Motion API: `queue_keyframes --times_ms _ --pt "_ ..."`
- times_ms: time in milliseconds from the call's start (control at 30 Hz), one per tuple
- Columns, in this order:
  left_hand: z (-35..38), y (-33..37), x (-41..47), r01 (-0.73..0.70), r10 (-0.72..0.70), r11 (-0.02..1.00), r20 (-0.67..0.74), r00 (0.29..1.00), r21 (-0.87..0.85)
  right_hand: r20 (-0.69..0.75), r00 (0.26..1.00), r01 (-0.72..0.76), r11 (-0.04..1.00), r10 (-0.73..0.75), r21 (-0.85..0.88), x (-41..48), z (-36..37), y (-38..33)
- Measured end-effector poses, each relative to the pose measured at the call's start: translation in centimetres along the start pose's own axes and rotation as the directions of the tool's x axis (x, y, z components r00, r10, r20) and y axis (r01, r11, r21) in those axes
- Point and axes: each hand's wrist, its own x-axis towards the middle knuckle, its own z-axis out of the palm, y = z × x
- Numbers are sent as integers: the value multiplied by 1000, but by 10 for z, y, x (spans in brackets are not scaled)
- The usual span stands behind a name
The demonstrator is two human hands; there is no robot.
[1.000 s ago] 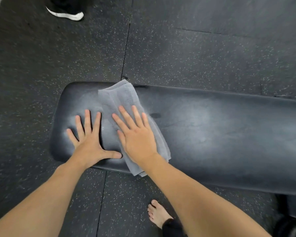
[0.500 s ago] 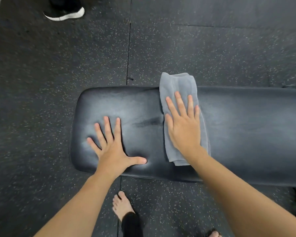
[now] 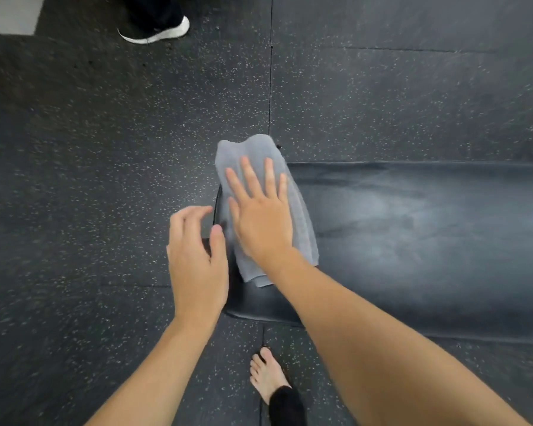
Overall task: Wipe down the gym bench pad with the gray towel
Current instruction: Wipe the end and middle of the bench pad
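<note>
The black bench pad [image 3: 413, 235] runs from the middle of the view to the right edge. A folded gray towel [image 3: 302, 216] lies across its left end, its far corner hanging past the pad's far edge. My right hand [image 3: 260, 216] presses flat on the towel, fingers spread. At the pad's left end, my left hand [image 3: 194, 259] hovers with curled fingers and holds nothing. It hides the pad's near-left corner.
Dark speckled rubber floor tiles [image 3: 105, 149] surround the bench. My bare foot [image 3: 266, 375] stands just in front of the pad. Another person's black shoe with a white sole [image 3: 159, 33] is at the top left. A pale floor patch [image 3: 10, 13] shows in the top-left corner.
My right hand has slid the towel back left to the end of the pad. My left hand has lifted off the pad and moved to its left edge, fingers now curled.
</note>
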Motion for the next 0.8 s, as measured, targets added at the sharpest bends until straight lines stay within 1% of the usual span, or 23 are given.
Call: queue_keyframes --times_ms 67,133,267,367,433,500,600,633,700,800 --pt "-12 -10 6 2 -1 1000 -15 1000 15 72 997 12 1000 -11 -14 -1 12 -32" --pt "-22 -14 10 -2 2 999 3 1000 45 99 994 52 997 -47 -48 -18 16 -41" --pt "-25 -5 10 -17 14 999 62 998 50 105 985 131 991 -134 38 -81 15 -48" --pt "-21 9 12 -125 116 990 119 986 71 109 982 153 988 -152 -7 -125 12 -22" --pt "-15 17 16 -186 171 979 171 970 80 82 994 73 996 -69 -53 -151 3 23" --pt "-6 23 19 -213 189 974 240 952 75 46 996 -68 992 73 -107 -177 -9 81" --pt "12 30 21 -251 216 965 317 923 75 36 957 -282 951 289 -125 -201 -36 157" --pt "18 31 22 -255 217 963 324 921 81 47 946 -314 942 321 -120 -202 -42 169" --pt "30 32 23 -232 195 969 312 930 85 41 937 -340 934 346 -110 -197 -44 170" --pt "40 37 23 -174 156 984 252 955 50 10 933 -359 931 361 -70 -172 -38 137"
